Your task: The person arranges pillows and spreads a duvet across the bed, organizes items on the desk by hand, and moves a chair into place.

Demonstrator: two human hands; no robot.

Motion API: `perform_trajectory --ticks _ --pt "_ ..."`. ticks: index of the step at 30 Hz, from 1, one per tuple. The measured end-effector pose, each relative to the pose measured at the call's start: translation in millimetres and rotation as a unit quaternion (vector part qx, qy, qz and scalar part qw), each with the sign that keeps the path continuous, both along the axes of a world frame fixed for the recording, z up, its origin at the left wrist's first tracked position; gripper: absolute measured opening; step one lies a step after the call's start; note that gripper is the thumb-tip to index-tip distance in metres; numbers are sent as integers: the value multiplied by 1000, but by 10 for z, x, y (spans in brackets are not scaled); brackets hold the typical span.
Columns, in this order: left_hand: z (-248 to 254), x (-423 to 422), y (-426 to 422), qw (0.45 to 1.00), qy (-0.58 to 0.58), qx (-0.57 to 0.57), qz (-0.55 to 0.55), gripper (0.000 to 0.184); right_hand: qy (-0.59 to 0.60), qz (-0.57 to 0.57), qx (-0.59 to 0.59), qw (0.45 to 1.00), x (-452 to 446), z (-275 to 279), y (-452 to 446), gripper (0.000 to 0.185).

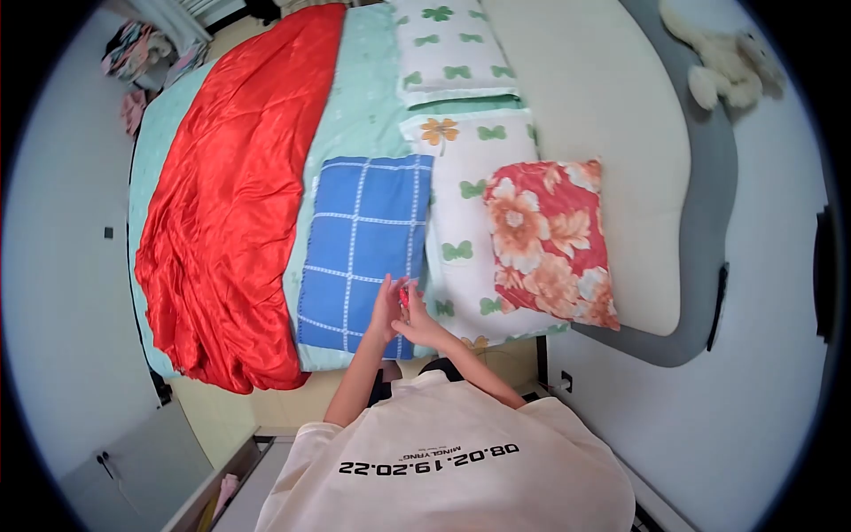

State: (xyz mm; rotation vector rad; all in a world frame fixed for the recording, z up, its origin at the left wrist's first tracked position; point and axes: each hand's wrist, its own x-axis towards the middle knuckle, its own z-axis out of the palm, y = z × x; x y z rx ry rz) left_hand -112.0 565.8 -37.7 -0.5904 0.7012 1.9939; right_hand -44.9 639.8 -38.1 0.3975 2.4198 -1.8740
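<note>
Close together over the lower right corner of a blue checked pillow point(363, 248), my two hands meet in front of my body. A small red object point(404, 297) shows between them, at the fingers of my right hand point(418, 324), which is closed around it. It is too small to name. My left hand point(384, 310) is right beside it, with its fingers stretched out. To the right of my hands lie a white pillow with green bows point(456, 222) and a red floral pillow point(550, 239) resting partly on it.
A crumpled red satin quilt point(230, 195) covers the left of the bed's mint sheet point(363, 97). Another clover-print pillow point(448, 53) lies farther back. The padded headboard point(612, 160) runs along the right, with a plush toy point(722, 66) on top. Clothes point(137, 53) are heaped at the far left.
</note>
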Motion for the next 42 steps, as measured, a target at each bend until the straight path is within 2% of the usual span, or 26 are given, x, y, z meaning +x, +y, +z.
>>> perform_trajectory --ticks 1,3,5,6,9,10,11,12,13,15,16,17,19,20,22,23,25,26,28,29,32,33,35,36,38,42 --pt "-5 8 -94 999 -16 8 34 36 0 10 0 1000 -66 108 -47 52" --pt "-156 50 -328 998 -4 -29 48 26 -5 -114 34 993 -256 249 -52 42" --pt "-341 50 -597 997 20 -69 11 17 41 -199 190 960 -375 80 6 41" --pt "-353 50 -715 996 -64 -42 47 11 20 -223 267 937 -420 -40 14 41" --pt "-319 76 -1172 994 -75 14 72 8 -193 -213 323 902 -311 -986 -68 59" --pt "-350 105 -1346 994 -72 13 76 8 -189 -210 322 904 -339 -1006 -116 59" --pt "-399 130 -1538 997 -38 -55 34 11 -266 -226 88 933 -377 -1001 -156 61" --pt "-446 154 -1730 992 -5 -123 -8 14 -327 -228 -150 905 -406 -1001 -217 64" --pt "-507 178 -1930 992 -3 -123 -9 14 -325 -228 -150 905 -402 -1141 -295 64" --pt "-591 170 -2370 982 3 -188 -9 22 -220 -295 -223 903 -386 -1502 -468 55" --pt "-538 133 -2536 965 7 -262 -15 23 -183 -305 -217 909 -476 -1332 -569 45" --pt "-486 88 -2664 943 13 -333 -21 24 -177 -315 -214 908 -570 -1185 -656 45" --pt "-573 5 -2907 927 52 -371 -10 21 -247 -214 58 943 -736 -815 -779 40" --pt "-508 -53 -2969 928 52 -369 -15 19 -243 -228 61 941 -760 -482 -828 40" --pt "-613 -158 -3034 940 42 -338 -28 18 -173 -169 -37 970 -740 291 -930 40" --pt "-657 -231 -3025 949 28 -311 -31 18 -166 -181 -35 969 -686 490 -923 40" --pt "-605 -339 -2876 943 71 -320 -55 26 -39 -145 -68 986 -530 805 -838 38" --pt "-510 -397 -2796 955 39 -287 -64 33 -33 -152 -62 986 -488 978 -754 38" --pt "-484 -490 -2673 972 15 -230 -50 47 -87 -228 -224 943 -408 1241 -563 43" --pt "-496 -515 -2615 973 21 -224 -55 47 -80 -234 -219 944 -371 1151 -451 43" --pt "-275 -611 -2424 952 188 -223 -93 27 19 -248 4 969 -321 708 -143 49" --pt "-123 -639 -2359 952 191 -222 -93 27 22 -249 5 968 -298 668 -63 49" --pt "164 -675 -2217 909 266 -255 -196 18 16 -185 5 983 -278 680 53 46" --pt "43 -690 -2203 896 268 -285 -212 18 21 -185 4 983 -265 685 92 46" --pt "137 -651 -2062 890 279 -303 -194 19 -25 -214 -45 976 -217 706 164 44" --pt "371 -518 -1890 888 276 -327 -168 20 -24 -231 -117 966 -88 668 273 41"
